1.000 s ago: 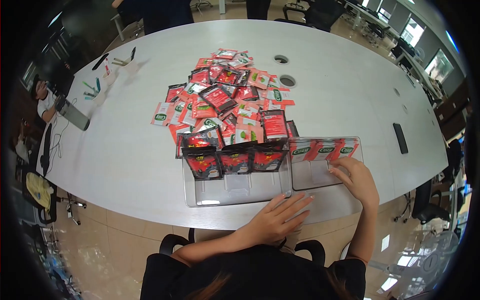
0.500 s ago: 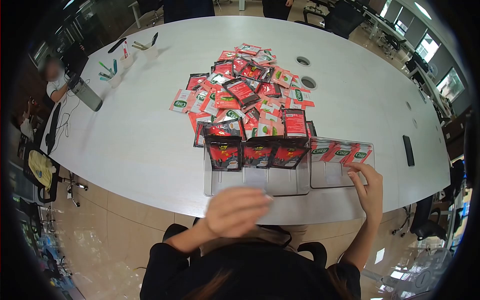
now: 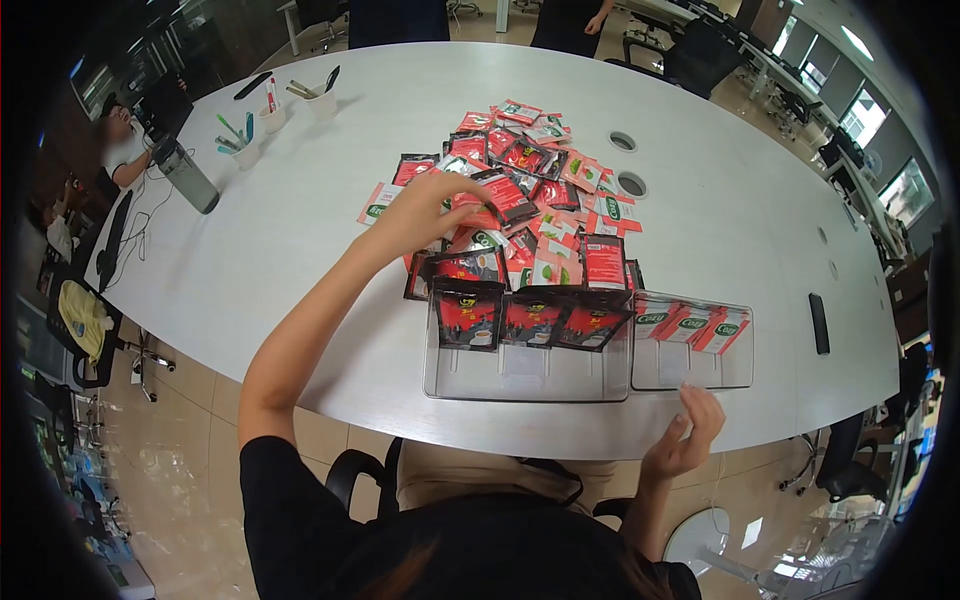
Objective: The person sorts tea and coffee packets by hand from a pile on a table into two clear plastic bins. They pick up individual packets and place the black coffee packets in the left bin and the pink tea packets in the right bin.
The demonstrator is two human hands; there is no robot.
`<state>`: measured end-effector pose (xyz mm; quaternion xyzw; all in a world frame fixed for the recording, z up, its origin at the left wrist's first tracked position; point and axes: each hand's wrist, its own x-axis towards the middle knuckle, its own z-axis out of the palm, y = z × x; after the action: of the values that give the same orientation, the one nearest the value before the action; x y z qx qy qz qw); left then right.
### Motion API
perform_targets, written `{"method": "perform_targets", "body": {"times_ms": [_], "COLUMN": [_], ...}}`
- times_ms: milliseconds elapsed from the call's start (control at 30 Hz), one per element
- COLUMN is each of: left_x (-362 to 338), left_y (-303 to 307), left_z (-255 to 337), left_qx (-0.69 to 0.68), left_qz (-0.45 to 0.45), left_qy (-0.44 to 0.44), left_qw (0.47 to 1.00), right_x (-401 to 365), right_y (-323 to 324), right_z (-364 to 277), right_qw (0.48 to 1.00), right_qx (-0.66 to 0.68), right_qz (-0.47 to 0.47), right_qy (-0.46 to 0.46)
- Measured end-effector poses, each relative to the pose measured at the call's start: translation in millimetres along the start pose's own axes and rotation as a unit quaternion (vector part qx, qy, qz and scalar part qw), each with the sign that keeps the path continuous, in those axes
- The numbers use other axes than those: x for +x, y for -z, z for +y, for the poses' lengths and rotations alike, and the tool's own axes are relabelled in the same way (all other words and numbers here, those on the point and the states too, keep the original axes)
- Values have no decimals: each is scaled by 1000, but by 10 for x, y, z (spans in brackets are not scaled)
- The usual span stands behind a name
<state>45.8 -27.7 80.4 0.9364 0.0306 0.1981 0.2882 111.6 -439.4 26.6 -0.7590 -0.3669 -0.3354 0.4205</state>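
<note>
My left hand point(image 3: 425, 215) reaches over a heap of sachets. Its thumb and fingers close on the left edge of a black-and-red coffee sachet point(image 3: 508, 197), which lies on top of the heap. Near the table's front edge, below the smaller clear tray point(image 3: 744, 365), my right hand point(image 3: 690, 435) holds nothing, its fingers loosely bent and the thumb apart. Red Cozy tea sachets point(image 3: 692, 325) lean in a row at the back of that tray. Beside it, the larger clear tray point(image 3: 590, 388) bears several black coffee sachets point(image 3: 532, 320) upright along its back.
Pen cups point(image 3: 322, 103) and a grey bottle point(image 3: 188, 178) stand at the left of the white table point(image 3: 300, 220). A black oblong object point(image 3: 819, 323) lies at the right. Two cable holes point(image 3: 631, 184) are behind the heap. Other people are at the far side and left.
My left hand has moved from the front of the larger tray forward onto the heap. My right hand has drawn back from the Cozy sachets toward the table's edge.
</note>
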Motion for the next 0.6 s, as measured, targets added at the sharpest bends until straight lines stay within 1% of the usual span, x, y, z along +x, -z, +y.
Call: {"method": "perform_targets", "body": {"times_ms": [33, 133, 200, 233, 333, 367, 467, 567, 600], "left_x": [161, 608, 865, 992, 1145, 1179, 1215, 1311, 1303], "left_y": [-40, -137, -193, -208, -239, -249, -337, -340, -344], "left_z": [-133, -480, -690, -742, -765, -751, -773, -820, -785], "left_qx": [-1, 6, 24, 40, 46, 88, 180, 106, 105], "left_qz": [-21, -90, -140, -194, -203, -204, -153, -205, -196], "left_qy": [-1, -12, -28, 27, 55, 58, 7, 39, 62], "left_qw": [1000, 996, 990, 980, 976, 973, 972, 972, 973], "right_x": [-62, -142, -156, -157, -158, -159, -167, -172, -168], "right_y": [-31, -86, -78, -71, -76, -79, -81, -86, -87], "right_z": [-50, -105, -106, -101, -105, -103, -96, -95, -98], "right_qw": [1000, 999, 999, 999, 999, 999, 999, 999, 999], "right_qx": [-2, -26, -21, -18, -28, -27, -21, -13, -10], "right_qz": [5, -31, -33, -34, -39, -37, -41, -45, -45], "right_qy": [-11, 5, 7, 9, 7, 6, -2, -10, -13]}}
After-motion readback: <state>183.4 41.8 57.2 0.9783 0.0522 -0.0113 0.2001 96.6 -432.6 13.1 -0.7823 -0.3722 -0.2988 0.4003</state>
